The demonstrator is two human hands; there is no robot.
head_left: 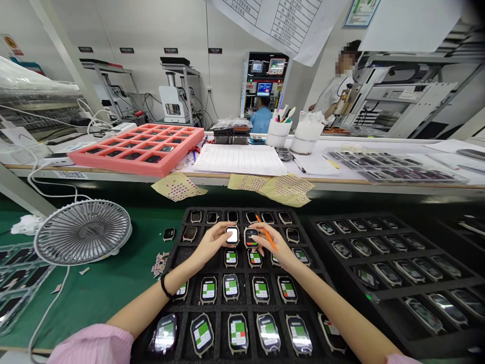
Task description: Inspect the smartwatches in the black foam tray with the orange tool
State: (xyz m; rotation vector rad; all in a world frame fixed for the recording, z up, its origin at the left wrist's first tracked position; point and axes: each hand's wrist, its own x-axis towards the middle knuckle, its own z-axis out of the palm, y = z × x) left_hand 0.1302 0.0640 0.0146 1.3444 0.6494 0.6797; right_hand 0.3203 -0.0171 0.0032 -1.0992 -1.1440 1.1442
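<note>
A black foam tray (178, 255) in front of me holds several smartwatch bodies in rows, many with lit screens showing green and red blocks. My left hand (212, 243) rests on the tray with its fingers touching a watch whose screen glows white (232, 235). My right hand (271, 246) holds an orange pen (267, 235) and its fingertips press on the neighbouring watch (250, 237), which shows a dark screen with a red patch.
A second black tray (394, 263) of watches lies to the right. A white desk fan (83, 231) lies on the green mat at left, one loose watch (168, 234) beside the tray. On the shelf behind: pink tray (140, 149), paper sheet (239, 159), cups. People work farther back.
</note>
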